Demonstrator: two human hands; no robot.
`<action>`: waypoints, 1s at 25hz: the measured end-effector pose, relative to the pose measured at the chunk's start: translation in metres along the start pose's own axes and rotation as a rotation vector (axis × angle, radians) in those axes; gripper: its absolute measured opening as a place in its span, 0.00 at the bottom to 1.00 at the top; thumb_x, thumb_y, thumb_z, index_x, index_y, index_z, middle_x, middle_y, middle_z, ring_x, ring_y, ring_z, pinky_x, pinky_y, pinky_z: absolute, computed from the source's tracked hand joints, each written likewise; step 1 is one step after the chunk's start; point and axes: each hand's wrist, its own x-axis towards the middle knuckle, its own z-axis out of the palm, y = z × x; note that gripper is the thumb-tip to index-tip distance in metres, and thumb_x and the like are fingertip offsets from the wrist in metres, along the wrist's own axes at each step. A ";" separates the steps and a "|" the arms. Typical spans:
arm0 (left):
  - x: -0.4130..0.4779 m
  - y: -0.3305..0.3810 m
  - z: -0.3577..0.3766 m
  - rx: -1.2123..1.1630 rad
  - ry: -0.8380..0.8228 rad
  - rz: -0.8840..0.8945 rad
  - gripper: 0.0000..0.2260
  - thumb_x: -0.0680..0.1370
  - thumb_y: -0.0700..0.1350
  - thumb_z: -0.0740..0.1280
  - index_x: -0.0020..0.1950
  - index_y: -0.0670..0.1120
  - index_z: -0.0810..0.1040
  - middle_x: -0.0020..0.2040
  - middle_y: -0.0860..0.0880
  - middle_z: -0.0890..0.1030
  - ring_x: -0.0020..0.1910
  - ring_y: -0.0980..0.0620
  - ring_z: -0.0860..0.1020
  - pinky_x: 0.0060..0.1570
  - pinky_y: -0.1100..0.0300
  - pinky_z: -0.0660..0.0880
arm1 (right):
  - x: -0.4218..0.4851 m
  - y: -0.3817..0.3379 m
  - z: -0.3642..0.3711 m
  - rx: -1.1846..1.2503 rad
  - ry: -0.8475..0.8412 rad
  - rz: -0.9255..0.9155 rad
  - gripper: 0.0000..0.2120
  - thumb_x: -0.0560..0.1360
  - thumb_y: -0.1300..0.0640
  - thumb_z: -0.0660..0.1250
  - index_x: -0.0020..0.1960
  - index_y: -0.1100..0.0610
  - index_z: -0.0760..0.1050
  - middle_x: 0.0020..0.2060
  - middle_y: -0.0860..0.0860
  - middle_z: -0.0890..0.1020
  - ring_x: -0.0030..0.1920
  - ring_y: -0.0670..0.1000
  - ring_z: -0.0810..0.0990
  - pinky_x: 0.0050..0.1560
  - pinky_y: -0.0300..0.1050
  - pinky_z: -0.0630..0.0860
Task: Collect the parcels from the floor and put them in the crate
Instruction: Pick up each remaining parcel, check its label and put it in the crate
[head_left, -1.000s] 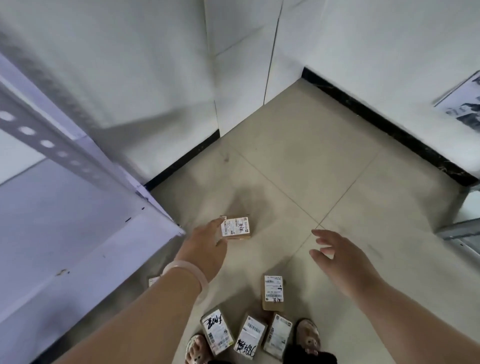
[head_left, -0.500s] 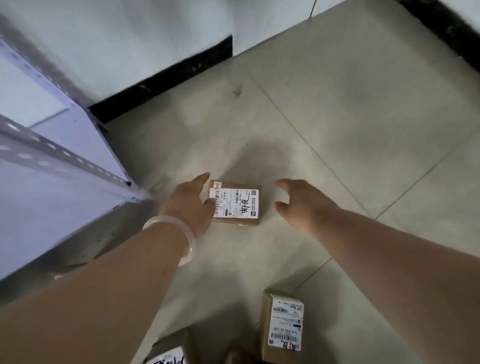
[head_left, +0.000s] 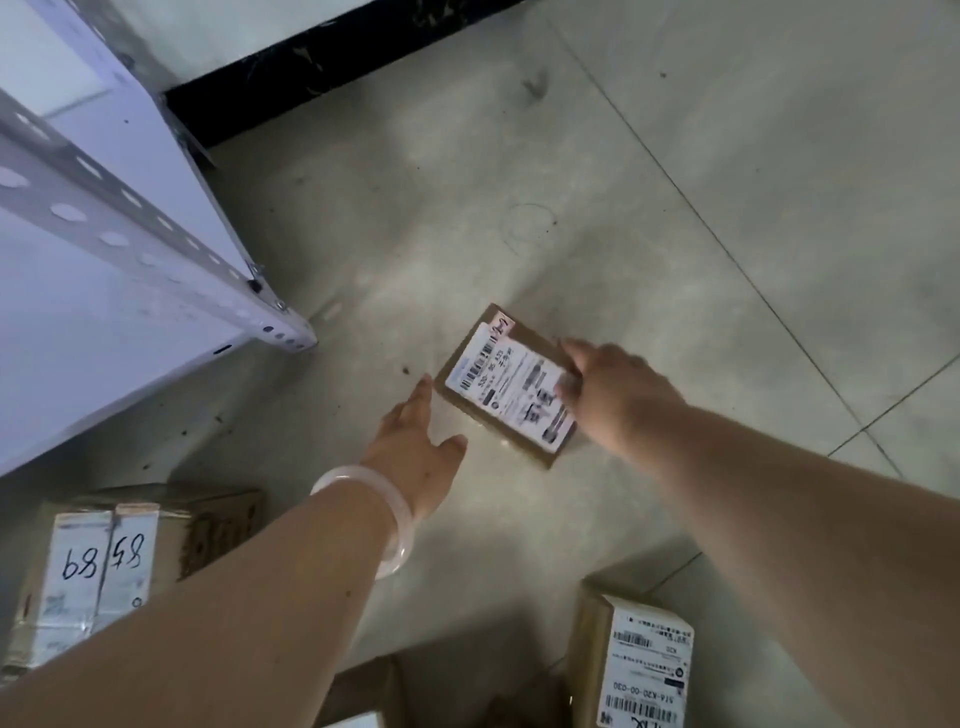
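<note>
A small brown parcel (head_left: 506, 384) with a white shipping label lies on the tiled floor in the middle of the view, turned at an angle. My right hand (head_left: 618, 395) grips its right edge, thumb on the label and fingers over the far side. My left hand (head_left: 415, 447), with a pale bangle on the wrist, lies flat beside the parcel's lower left edge, fingers straight, holding nothing. No crate is in view.
A white metal shelf rack (head_left: 156, 249) fills the left. More parcels lie near me: one marked with handwritten numbers (head_left: 104, 566) at lower left, one labelled box (head_left: 639, 665) at lower right, another (head_left: 363, 696) at the bottom edge. A black skirting (head_left: 322, 67) runs along the wall.
My right hand has reached the parcel and taken hold of its right edge. The parcel has turned. My left hand has come off it to its lower left. The view has moved closer.
</note>
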 end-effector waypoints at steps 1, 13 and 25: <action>-0.004 0.000 0.002 0.008 -0.021 -0.017 0.32 0.81 0.52 0.58 0.76 0.61 0.39 0.78 0.51 0.53 0.74 0.46 0.62 0.72 0.50 0.59 | -0.010 0.001 0.011 0.032 -0.022 0.039 0.17 0.78 0.45 0.58 0.67 0.43 0.65 0.58 0.53 0.77 0.57 0.57 0.76 0.58 0.53 0.74; -0.013 -0.009 0.039 -0.217 -0.026 -0.132 0.31 0.80 0.44 0.60 0.77 0.62 0.46 0.57 0.53 0.80 0.53 0.48 0.80 0.58 0.54 0.75 | -0.056 -0.001 0.060 0.590 -0.337 0.185 0.35 0.74 0.54 0.69 0.75 0.45 0.56 0.60 0.48 0.79 0.57 0.52 0.80 0.54 0.43 0.76; -0.096 0.112 -0.038 -0.342 0.196 0.226 0.24 0.80 0.43 0.58 0.74 0.61 0.60 0.56 0.52 0.80 0.46 0.55 0.79 0.37 0.70 0.74 | -0.112 -0.007 -0.091 0.966 0.174 0.073 0.23 0.77 0.51 0.64 0.70 0.36 0.65 0.50 0.43 0.81 0.50 0.46 0.82 0.54 0.43 0.78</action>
